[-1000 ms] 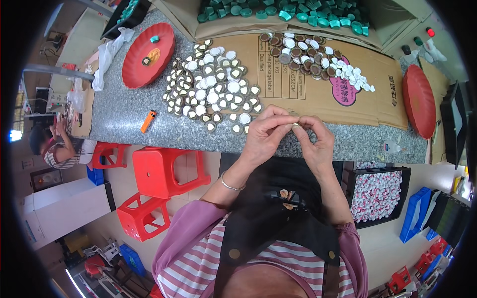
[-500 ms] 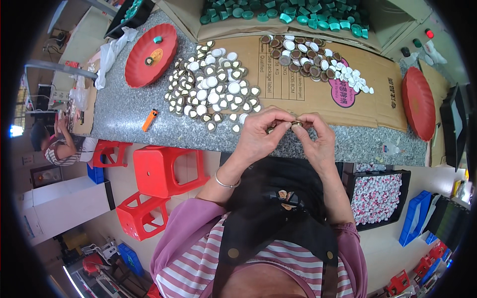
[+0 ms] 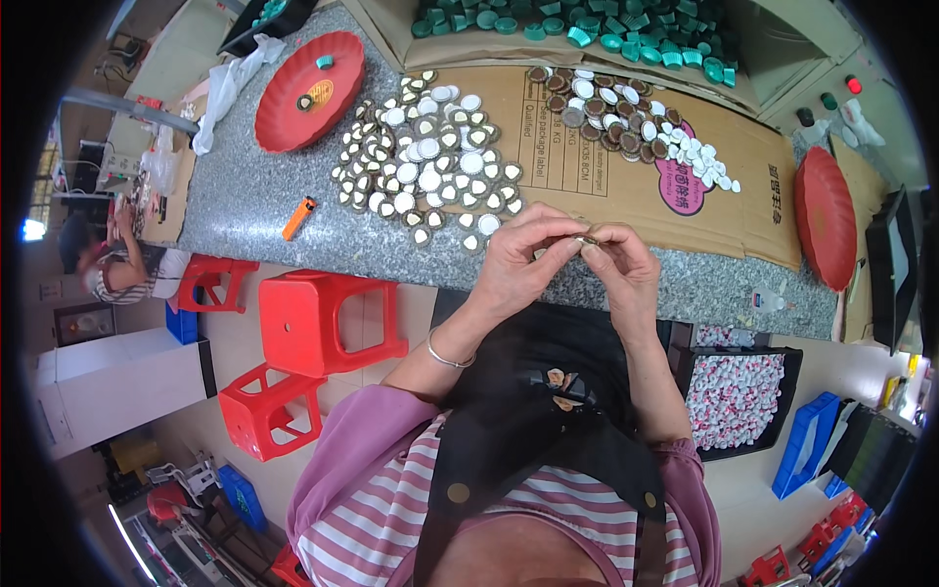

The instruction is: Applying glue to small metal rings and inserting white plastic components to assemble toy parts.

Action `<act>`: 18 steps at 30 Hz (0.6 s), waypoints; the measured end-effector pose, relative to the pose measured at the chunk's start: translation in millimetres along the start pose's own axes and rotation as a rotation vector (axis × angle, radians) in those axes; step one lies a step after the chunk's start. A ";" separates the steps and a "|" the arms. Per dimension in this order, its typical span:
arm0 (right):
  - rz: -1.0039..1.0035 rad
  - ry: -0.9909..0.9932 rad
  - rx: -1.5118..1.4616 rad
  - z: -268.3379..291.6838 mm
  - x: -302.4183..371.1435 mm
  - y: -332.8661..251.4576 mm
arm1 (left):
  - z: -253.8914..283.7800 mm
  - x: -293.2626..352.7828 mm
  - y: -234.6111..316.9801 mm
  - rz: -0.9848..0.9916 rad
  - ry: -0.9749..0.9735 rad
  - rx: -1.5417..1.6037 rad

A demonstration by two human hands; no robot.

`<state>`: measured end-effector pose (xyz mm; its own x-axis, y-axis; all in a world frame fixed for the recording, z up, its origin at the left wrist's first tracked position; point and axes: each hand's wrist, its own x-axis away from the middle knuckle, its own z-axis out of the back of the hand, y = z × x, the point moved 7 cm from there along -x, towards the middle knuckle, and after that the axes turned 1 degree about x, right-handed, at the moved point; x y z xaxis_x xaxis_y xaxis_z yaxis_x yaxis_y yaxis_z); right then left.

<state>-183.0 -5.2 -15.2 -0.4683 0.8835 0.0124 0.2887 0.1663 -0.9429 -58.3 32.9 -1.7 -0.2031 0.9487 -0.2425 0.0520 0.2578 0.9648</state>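
My left hand [image 3: 528, 256] and my right hand [image 3: 618, 269] meet over the near edge of the grey speckled counter [image 3: 381, 256]. Between their fingertips they pinch one small round brown-rimmed cap [image 3: 585, 240], mostly covered by the fingers. To the left of my hands spreads a heap of round caps [image 3: 430, 166], some dark-rimmed with pale centres and some showing white faces. Beyond my hands, on a flattened cardboard sheet [image 3: 724, 220], lies a second pile of brown and white discs [image 3: 616, 110], with small white pieces [image 3: 704, 159] at its right end.
Red scalloped trays [image 3: 284, 93] [image 3: 827, 220] stand at both sides. An orange lighter [image 3: 298, 218] lies on the counter. Green fluted cups [image 3: 587, 24] fill the box at the back. Red stools [image 3: 308, 318] stand on the floor at left. Another person [image 3: 122, 264] sits far left.
The view has shifted slightly, moving the counter's contents a little in the picture. Both hands keep pinching the small cap, which is tilted a bit differently.
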 end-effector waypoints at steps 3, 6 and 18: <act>0.134 0.012 0.258 2.3 -0.2 -6.4 | -1.1 0.9 4.1 0.027 0.024 0.024; 0.189 0.043 0.341 -0.9 2.7 -7.4 | 0.1 4.0 4.4 0.029 0.034 -0.077; 0.053 0.091 0.000 -3.2 -0.1 -4.7 | 0.5 1.6 -0.3 0.206 0.025 0.251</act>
<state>-181.6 -4.6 -9.7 -0.3746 0.9271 -0.0068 0.3107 0.1186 -0.9431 -58.2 34.5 -2.4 -0.1871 0.9815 -0.0393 0.3330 0.1010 0.9375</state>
